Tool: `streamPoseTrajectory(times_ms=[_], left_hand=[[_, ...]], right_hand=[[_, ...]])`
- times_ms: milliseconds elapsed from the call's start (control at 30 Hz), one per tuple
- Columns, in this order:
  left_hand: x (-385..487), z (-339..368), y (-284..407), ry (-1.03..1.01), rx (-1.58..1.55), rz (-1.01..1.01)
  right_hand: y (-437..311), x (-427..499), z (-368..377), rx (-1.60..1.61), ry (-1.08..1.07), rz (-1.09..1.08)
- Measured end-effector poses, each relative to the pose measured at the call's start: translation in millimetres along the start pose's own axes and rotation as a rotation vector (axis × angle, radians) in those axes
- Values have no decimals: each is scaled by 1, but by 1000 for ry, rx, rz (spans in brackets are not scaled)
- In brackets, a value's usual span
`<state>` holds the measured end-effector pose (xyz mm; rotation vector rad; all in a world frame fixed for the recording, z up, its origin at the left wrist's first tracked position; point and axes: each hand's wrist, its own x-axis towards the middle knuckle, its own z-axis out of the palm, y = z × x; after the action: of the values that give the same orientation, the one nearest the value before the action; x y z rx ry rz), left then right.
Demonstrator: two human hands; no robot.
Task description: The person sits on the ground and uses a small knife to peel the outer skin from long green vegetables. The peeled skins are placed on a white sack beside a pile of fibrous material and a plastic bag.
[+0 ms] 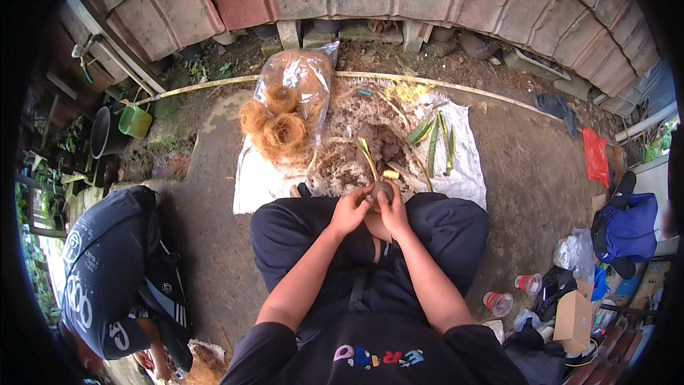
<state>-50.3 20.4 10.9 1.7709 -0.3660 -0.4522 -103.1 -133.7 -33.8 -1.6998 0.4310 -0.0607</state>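
Note:
Between my legs, my left hand (350,210) and my right hand (394,210) hold a brown ball of soil (381,190) from both sides, thumbs on top. A yellow-edged green leaf (367,158) stands up from it, leaning away from me; its base is hidden in the ball. Just past my right hand lies a small yellow roll (391,174), perhaps twine. Beyond it sits a mound of dark, moist soil (393,144) on a white woven sack (467,171). Several cut variegated leaves (434,136) lie right of the mound.
Coconut-fibre nests (285,133) spill from a clear plastic bag (299,67) at the sack's far left. Yellow raffia strands (406,88) lie at its far edge. A bent-over person (115,272) works at left. Plastic cups (498,303) and a cardboard box (573,321) stand at right.

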Motion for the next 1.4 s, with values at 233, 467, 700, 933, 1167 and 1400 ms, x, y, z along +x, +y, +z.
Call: streamPoseTrajectory(times_ms=[233,467,700,933,1167,1400], left_hand=[[3,1,-4,-13,-181,-94],[0,5,6,39,-650,-274],[14,6,3,0,-1067,-276],[34,5,12,-67,-1153,-403],[35,3,4,-57,-1263,-473],[39,-3,-9,-46,-1557,-507]], right_hand=[[-14,-7,1,103,-7,-58],[-38,-18,9,-248,63,-343],[-69,-15,17,-593,44,-604],[-90,13,14,-758,33,-721],[-79,18,26,-694,43,-764],[-104,15,37,-708,-64,-808]])
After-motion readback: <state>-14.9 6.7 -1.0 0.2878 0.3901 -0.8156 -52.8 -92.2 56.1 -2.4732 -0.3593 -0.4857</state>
